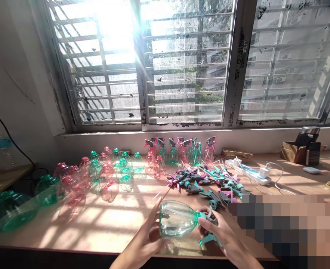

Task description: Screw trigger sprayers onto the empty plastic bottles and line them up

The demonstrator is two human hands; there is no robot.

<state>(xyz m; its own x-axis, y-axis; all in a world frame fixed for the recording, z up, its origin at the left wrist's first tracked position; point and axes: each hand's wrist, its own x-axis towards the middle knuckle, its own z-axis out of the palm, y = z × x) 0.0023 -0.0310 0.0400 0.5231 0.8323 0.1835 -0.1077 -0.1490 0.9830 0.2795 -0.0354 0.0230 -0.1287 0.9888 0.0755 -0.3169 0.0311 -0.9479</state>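
A clear green spray bottle (pixel 176 220) lies sideways above the table's front edge, held between both hands. My left hand (pixel 146 239) cups its rounded base, fingers curled under it. My right hand (pixel 219 231) grips the teal and grey trigger sprayer head (pixel 209 226) at the bottle's neck. A heap of loose trigger heads (pixel 206 181) in pink, teal and grey lies just beyond. Several capless pink and green bottles (pixel 108 172) stand to the left. Several assembled spray bottles (pixel 181 151) stand by the wall.
A wooden table (pixel 103 220) runs under a barred window (pixel 165 59). A white power strip (pixel 249 172) with a charger and cable lies at the right. A brown box (pixel 293 151), a dark container and a small blue object sit at the far right. A pixelated area covers the lower right.
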